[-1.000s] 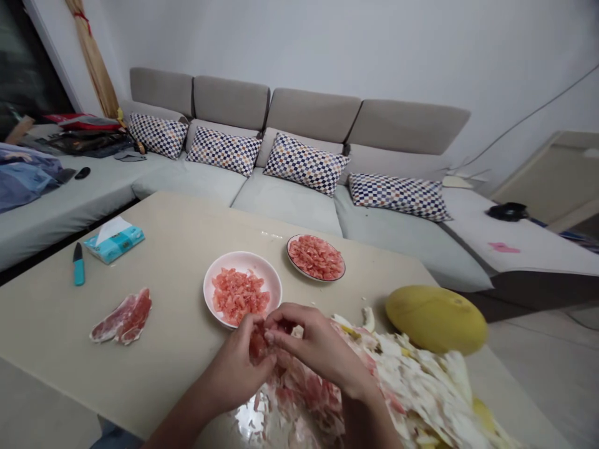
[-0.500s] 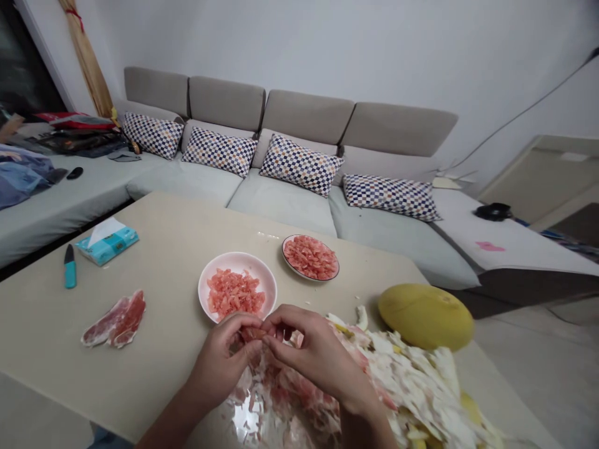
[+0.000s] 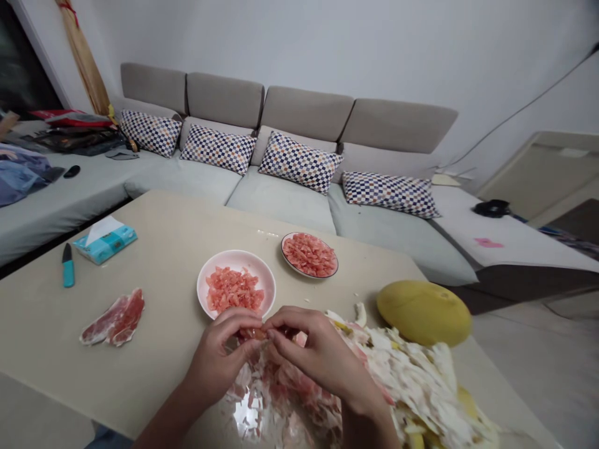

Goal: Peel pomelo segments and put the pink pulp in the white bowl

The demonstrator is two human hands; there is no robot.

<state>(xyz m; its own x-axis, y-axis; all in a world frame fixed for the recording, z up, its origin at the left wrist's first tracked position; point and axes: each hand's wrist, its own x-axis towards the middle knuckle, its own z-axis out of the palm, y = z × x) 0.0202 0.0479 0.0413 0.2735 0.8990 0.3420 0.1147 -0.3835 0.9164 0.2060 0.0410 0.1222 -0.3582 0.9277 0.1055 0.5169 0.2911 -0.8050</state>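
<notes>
Over the near edge of a white bowl (image 3: pixel 268 280), my left hand (image 3: pixel 218 355) and my right hand (image 3: pixel 321 352) meet fingertip to fingertip. Both are closed, pinching a small piece of pink pomelo flesh (image 3: pixel 255 333) that the fingers partly cover. Loose pomelo pulp (image 3: pixel 234 290) lies in the bowl. Below the hands, torn pink membranes (image 3: pixel 285 374) are strewn on the table, running into a heap of white and yellow peel (image 3: pixel 412 374) on the right. Two pomelo segments (image 3: pixel 115 318), side by side, rest to the left.
Behind the bowl stands a dark-rimmed plate (image 3: pixel 285 257) heaped with pulp. A whole yellow pomelo (image 3: pixel 423 312) sits at the table's right edge. On the left are a knife (image 3: pixel 68 271) with a turquoise handle and a blue tissue pack (image 3: pixel 108 243). A sofa (image 3: pixel 285 202) lines the far side.
The view has shifted slightly, so everything sits a little further left. My left hand has turned a bit, its fingers now bent over the pomelo piece; both hands still pinch it.
</notes>
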